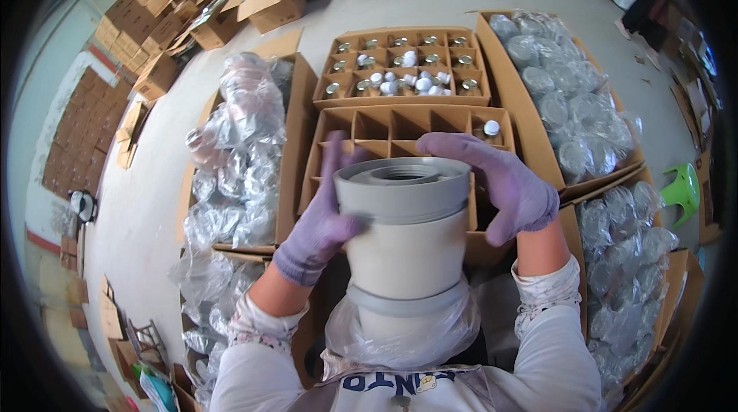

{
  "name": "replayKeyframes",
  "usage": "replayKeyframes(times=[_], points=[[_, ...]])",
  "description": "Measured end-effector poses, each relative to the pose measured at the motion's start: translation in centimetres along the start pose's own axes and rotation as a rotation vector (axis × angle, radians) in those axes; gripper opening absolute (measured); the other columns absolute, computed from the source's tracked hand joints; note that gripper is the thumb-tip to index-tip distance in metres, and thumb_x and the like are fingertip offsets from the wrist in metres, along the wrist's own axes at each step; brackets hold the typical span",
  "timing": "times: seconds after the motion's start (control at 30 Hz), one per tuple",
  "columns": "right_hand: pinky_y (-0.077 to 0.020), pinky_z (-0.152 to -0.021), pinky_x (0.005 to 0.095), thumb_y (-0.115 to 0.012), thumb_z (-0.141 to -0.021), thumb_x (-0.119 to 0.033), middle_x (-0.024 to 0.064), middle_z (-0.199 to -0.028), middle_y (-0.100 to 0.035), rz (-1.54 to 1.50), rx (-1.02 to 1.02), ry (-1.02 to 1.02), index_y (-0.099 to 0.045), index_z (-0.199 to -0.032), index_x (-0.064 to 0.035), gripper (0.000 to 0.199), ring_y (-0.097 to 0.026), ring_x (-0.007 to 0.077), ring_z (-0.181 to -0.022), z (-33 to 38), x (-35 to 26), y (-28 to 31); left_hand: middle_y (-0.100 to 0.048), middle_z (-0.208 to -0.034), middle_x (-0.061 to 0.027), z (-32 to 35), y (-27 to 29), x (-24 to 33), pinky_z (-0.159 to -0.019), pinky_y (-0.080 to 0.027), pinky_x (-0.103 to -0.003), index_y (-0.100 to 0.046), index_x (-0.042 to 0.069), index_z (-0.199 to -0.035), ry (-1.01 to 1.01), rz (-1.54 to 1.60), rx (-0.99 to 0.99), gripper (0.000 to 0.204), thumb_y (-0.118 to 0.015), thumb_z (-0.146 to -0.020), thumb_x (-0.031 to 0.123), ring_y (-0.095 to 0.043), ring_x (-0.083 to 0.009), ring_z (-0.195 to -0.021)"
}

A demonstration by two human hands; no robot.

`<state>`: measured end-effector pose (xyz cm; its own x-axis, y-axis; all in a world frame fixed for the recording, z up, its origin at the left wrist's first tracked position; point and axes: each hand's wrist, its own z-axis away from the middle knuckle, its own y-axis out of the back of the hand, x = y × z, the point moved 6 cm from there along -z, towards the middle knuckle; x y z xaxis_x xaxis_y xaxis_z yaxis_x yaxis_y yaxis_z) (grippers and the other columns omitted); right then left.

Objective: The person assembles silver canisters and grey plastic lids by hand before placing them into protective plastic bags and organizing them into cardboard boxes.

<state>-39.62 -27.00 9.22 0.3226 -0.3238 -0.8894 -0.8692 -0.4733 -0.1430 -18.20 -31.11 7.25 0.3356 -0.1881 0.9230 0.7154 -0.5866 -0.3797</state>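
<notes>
A stack of grey cylindrical lids or caps (403, 227) stands upright in front of me, its lower end still in a clear plastic bag (400, 335). My left hand (323, 216), in a purple glove, grips the left side of the top grey piece. My right hand (500, 181), also gloved in purple, rests over the top right rim. Behind the stack lies a cardboard box with dividers (384, 129), mostly empty cells, one jar (490, 129) at its far right.
A second divided box (327, 66) beyond holds several jars with silver lids. Open boxes of plastic-wrapped items sit on the left (238, 158) and on the right (561, 97). Stacked cartons (154, 4) line the back left. A green stool (683, 191) stands at the right.
</notes>
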Motion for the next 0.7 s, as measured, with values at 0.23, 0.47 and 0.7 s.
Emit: replayKeyframes(times=[0.23, 0.47, 0.7], points=[[-0.0474, -0.095, 0.0343, -0.082, -0.076, -0.023, 0.0130, -0.119, -0.062, 1.121, 0.598, 0.091, -0.048, -0.127, -0.0009, 0.065, -0.061, 0.0246, -0.111, -1.2, 0.0, 2.7, -0.061, -0.120, -0.0088, -4.8, -3.2, 4.5, -0.088, -0.049, -0.027, -0.044, -0.004, -0.139, -0.251, -0.320, 0.088, 0.057, -0.067, -0.088, 0.007, -0.059, -0.0140, -0.104], [-0.0498, -0.083, 0.0263, -0.070, -0.091, -0.031, 0.0070, -0.103, -0.062, 0.120, 1.094, 0.188, -0.055, -0.116, -0.0004, 0.043, -0.060, 0.0123, -0.092, -2.4, -0.1, 7.0, -0.058, -0.109, -0.0199, -7.4, -6.0, 10.1, -0.081, -0.052, -0.041, -0.049, -0.001, -0.134, -0.990, -1.572, 0.323, 0.060, -0.073, -0.084, 0.022, -0.062, -0.0318, -0.090], [-0.0490, -0.082, 0.0329, -0.071, -0.084, -0.050, 0.0111, -0.095, -0.062, 0.649, 0.955, 0.391, -0.053, -0.110, 0.0005, 0.060, -0.060, 0.0184, -0.089, -4.3, -1.9, 4.1, -0.044, -0.130, -0.0266, -12.0, -8.6, 5.7, -0.097, -0.046, -0.049, -0.031, 0.004, -0.143, -0.827, -1.621, -0.081, 0.082, -0.074, -0.077, 0.028, -0.050, -0.0433, -0.115]])
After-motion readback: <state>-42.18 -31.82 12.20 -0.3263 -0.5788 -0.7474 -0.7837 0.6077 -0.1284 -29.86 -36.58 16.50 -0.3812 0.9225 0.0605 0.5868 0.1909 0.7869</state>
